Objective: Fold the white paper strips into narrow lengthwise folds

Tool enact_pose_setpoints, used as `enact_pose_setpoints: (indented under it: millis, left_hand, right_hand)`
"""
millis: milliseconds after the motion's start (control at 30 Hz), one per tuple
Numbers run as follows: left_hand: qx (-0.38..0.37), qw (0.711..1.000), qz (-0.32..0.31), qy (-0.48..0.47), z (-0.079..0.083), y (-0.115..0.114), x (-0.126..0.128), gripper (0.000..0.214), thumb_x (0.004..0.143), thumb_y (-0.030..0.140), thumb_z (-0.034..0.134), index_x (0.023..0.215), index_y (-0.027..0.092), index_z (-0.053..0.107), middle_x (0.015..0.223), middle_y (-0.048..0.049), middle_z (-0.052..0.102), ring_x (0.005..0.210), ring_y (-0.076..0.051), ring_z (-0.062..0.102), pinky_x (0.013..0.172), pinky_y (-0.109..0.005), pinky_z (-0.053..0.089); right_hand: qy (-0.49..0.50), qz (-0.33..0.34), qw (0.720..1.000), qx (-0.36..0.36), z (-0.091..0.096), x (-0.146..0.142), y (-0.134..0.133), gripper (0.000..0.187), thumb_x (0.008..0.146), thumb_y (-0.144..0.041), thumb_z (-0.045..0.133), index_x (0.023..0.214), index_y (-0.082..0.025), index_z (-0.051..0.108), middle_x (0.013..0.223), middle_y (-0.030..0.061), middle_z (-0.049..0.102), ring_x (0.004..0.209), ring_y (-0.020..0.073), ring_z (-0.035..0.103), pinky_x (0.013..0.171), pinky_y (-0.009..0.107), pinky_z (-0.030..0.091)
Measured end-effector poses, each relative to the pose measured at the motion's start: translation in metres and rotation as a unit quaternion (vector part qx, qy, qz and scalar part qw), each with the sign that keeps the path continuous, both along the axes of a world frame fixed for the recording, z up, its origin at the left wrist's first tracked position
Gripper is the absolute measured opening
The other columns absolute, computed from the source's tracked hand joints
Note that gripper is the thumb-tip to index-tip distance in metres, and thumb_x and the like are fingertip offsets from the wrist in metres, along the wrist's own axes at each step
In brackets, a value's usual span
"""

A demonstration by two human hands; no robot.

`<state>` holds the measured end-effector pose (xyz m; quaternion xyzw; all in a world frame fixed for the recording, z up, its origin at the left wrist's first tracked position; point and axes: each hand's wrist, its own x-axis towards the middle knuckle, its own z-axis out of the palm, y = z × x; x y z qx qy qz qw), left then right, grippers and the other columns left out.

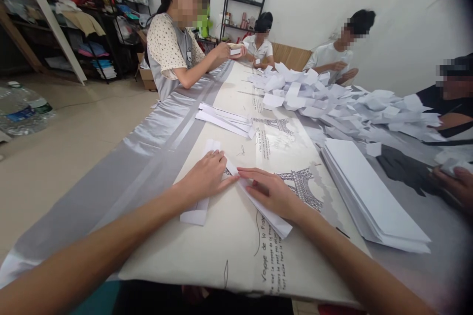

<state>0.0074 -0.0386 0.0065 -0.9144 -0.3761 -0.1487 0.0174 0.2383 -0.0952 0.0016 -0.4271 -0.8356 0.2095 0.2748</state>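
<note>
A narrow white paper strip slants across the printed tablecloth between my hands. My left hand bends its fingers over the strip's far end, thumb stretched out along it. From the other side, my right hand has its long fingers and thumb together at the strip, fingertips close to my left thumb. Partly under my left hand lies another folded white paper piece. Several loose paper strips lie farther up the cloth.
A stack of white paper sheets lies to the right. Behind it spreads a large heap of folded papers. Several people sit round the table, one at the left holding paper. Water bottles stand on the floor near cluttered shelves.
</note>
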Motion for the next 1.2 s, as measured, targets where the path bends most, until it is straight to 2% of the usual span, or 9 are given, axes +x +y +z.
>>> enact_pose_setpoints:
  millis: [100,300,400,467,533,700,967,1200]
  left_hand:
    - [0.023,1.0,-0.011,0.005,0.001,0.0,0.004,0.064,0.103,0.061,0.032,0.113,0.006,0.064,0.12,-0.0216,0.068,0.122,-0.032,0.061,0.118,-0.049,0.032]
    - [0.029,0.999,0.012,0.019,0.002,0.0,0.007,0.063,0.102,0.063,0.032,0.109,0.009,0.063,0.115,-0.0189,0.066,0.11,-0.03,0.064,0.112,-0.05,0.036]
    - [0.021,0.999,0.016,0.034,0.005,0.0,0.006,0.06,0.101,0.061,0.035,0.109,0.009,0.062,0.116,-0.0184,0.065,0.111,-0.031,0.063,0.111,-0.05,0.036]
    - [0.011,0.999,0.014,0.041,0.007,0.0,0.006,0.06,0.101,0.062,0.034,0.108,0.009,0.062,0.115,-0.0188,0.066,0.11,-0.031,0.062,0.11,-0.05,0.036]
    - [0.002,0.999,0.012,0.038,0.006,-0.001,0.007,0.066,0.099,0.067,0.032,0.11,0.009,0.062,0.119,-0.0212,0.065,0.115,-0.033,0.061,0.11,-0.052,0.035]
    - [-0.012,0.998,0.032,0.052,0.003,-0.005,0.012,0.088,0.092,0.079,0.03,0.127,0.003,0.057,0.142,-0.0296,0.052,0.138,-0.04,0.045,0.116,-0.055,0.029]
    - [-0.065,0.994,0.056,0.073,0.012,-0.014,0.017,0.099,0.089,0.083,0.032,0.137,-0.002,0.05,0.152,-0.0329,0.041,0.145,-0.044,0.035,0.114,-0.059,0.031]
    - [-0.058,0.994,0.06,0.069,0.009,-0.015,0.019,0.101,0.088,0.084,0.032,0.137,-0.003,0.05,0.152,-0.0338,0.041,0.145,-0.045,0.036,0.116,-0.06,0.028]
  right_hand:
    - [0.015,0.005,1.0,-0.002,-0.002,0.002,-0.001,0.045,0.097,-0.018,0.051,0.139,-0.032,0.058,0.144,0.0044,0.06,0.1,0.0199,0.071,0.086,0.041,0.061]
    - [0.031,-0.03,0.999,-0.022,0.002,0.002,-0.003,0.035,0.093,-0.019,0.057,0.126,-0.028,0.065,0.137,0.0067,0.062,0.083,0.0156,0.066,0.085,0.039,0.058]
    - [0.02,-0.068,0.994,-0.082,0.012,0.006,-0.01,0.026,0.092,-0.025,0.063,0.118,-0.025,0.066,0.11,0.0056,0.067,0.074,0.0143,0.062,0.073,0.034,0.056]
    - [0.006,-0.09,0.985,-0.148,0.021,0.01,-0.015,0.022,0.093,-0.032,0.064,0.113,-0.025,0.066,0.088,0.0012,0.066,0.066,0.0135,0.059,0.064,0.031,0.053]
    - [-0.007,-0.095,0.974,-0.205,0.028,0.012,-0.019,0.021,0.093,-0.036,0.064,0.111,-0.025,0.064,0.077,-0.002,0.064,0.06,0.0127,0.057,0.058,0.029,0.048]
    - [0.0,-0.091,0.96,-0.265,0.033,0.011,-0.021,0.026,0.093,-0.032,0.063,0.119,-0.026,0.059,0.075,-0.004,0.064,0.058,0.0118,0.056,0.057,0.028,0.042]
    - [-0.005,-0.063,0.959,-0.276,0.033,0.011,-0.017,0.03,0.094,-0.028,0.058,0.124,-0.027,0.055,0.072,-0.0053,0.058,0.06,0.0126,0.051,0.057,0.028,0.039]
    - [-0.028,-0.05,0.964,-0.26,0.035,0.012,-0.015,0.031,0.094,-0.024,0.055,0.125,-0.028,0.051,0.071,-0.005,0.058,0.065,0.0148,0.05,0.064,0.031,0.043]
